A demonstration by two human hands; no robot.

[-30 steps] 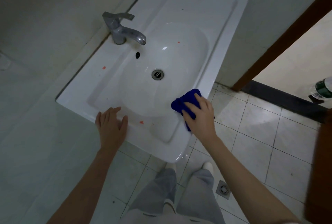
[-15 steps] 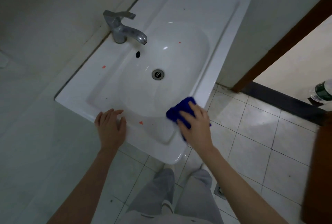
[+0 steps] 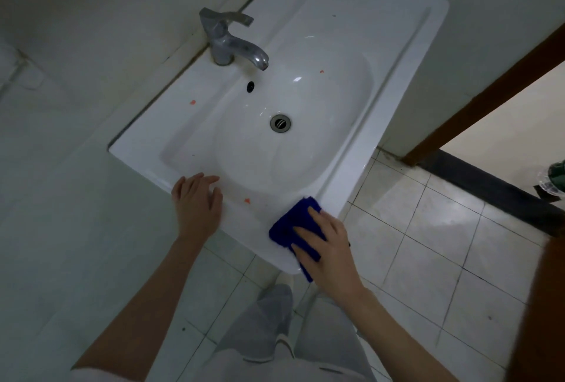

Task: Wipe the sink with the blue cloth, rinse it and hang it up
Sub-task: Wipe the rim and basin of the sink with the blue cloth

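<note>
A white ceramic sink [image 3: 397,54] is fixed to the wall, with a metal tap [image 3: 227,40] at its back and a drain [image 3: 280,122] in the bowl. Small orange spots mark its surface, one near the front rim. A folded blue cloth [image 3: 289,225] lies on the sink's front right corner. My right hand [image 3: 328,247] presses flat on the cloth, covering its near half. My left hand [image 3: 197,205] rests palm down on the front rim, fingers slightly spread, holding nothing.
Pale floor tiles [image 3: 428,244] lie below and to the right. A brown door frame [image 3: 489,91] and dark threshold [image 3: 489,185] stand at the right. A green-labelled bottle [image 3: 555,179] shows at the right edge. My legs in grey trousers [image 3: 275,335] are below the sink.
My right hand has slid the blue cloth along the front rim towards me, down to the front right corner. My left hand has stayed on the rim.
</note>
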